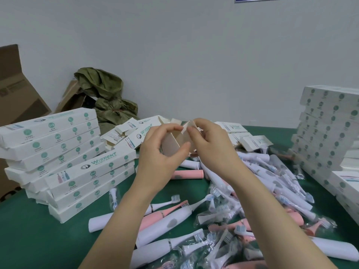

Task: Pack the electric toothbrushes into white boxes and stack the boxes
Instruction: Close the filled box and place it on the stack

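Both hands hold one white box (pixel 175 141) end-on above the green table (pixel 38 233), its open end and beige flaps facing me. My left hand (pixel 157 154) grips the box's left side, thumb and fingers curled round it. My right hand (pixel 211 144) pinches a top flap. Loose white and pink electric toothbrushes (pixel 171 220) and bagged brush heads (pixel 223 210) lie in a heap below and to the right of my arms. A pink handle (pixel 189 174) lies just under my hands.
Stacks of white boxes stand at the left (pixel 58 152) and the right (pixel 326 136). Several open boxes (pixel 124 133) lie behind my hands. Brown cartons (pixel 17 90) and a green bag (pixel 106 98) sit by the wall.
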Demonstrator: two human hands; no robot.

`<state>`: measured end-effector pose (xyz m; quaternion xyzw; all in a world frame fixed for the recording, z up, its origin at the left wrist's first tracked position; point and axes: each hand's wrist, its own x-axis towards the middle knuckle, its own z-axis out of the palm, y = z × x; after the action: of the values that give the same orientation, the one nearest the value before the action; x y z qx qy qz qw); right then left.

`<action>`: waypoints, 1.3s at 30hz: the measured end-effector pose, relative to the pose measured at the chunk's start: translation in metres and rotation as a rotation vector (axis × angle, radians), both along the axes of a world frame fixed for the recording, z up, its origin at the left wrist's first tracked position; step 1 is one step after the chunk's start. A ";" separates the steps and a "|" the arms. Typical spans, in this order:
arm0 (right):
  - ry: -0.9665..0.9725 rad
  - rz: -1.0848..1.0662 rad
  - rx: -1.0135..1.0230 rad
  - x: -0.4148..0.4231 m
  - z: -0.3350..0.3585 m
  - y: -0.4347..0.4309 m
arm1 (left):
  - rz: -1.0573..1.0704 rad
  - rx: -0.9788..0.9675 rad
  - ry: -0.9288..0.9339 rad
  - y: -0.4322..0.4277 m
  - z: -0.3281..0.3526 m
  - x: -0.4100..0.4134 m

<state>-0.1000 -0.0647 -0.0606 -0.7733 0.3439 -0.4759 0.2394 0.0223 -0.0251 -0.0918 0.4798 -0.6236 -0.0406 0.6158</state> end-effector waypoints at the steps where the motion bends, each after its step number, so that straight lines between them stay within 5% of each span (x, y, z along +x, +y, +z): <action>1: 0.003 -0.009 -0.008 0.000 0.000 -0.001 | -0.004 0.006 -0.025 0.001 0.000 0.000; 5: -0.034 0.013 0.077 -0.002 0.003 0.002 | 0.048 0.020 -0.142 0.000 0.000 0.005; 9: -0.219 0.185 0.389 0.000 0.005 0.003 | 0.116 -0.041 -0.259 0.002 0.004 0.015; 15: -0.321 0.168 0.543 -0.016 -0.009 -0.022 | 0.229 -0.092 -0.138 0.002 0.004 0.027; 18: 0.083 -0.106 0.311 -0.019 -0.038 -0.044 | 0.289 -0.088 -0.047 0.002 0.002 0.030; 22: 0.794 -0.064 0.193 0.002 -0.078 -0.057 | 0.367 -0.103 0.034 0.003 0.002 0.034; 27: 1.130 -0.154 -0.127 0.011 -0.088 -0.065 | 0.417 -0.095 0.060 0.000 0.001 0.037; 29: 1.033 -0.104 -0.056 0.007 -0.084 -0.065 | 0.417 -0.094 0.057 0.000 0.000 0.036; 33: 0.384 -0.042 0.221 -0.013 -0.056 -0.054 | 0.399 -0.099 0.055 0.000 -0.003 0.035; 39: -0.421 -0.126 0.173 -0.040 -0.007 -0.031 | 0.319 -0.094 -0.003 -0.003 -0.010 0.025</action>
<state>-0.1402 -0.0958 -0.0677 -0.6109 0.3732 -0.6093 0.3410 0.0471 -0.0286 -0.1021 0.5434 -0.5419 0.0875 0.6351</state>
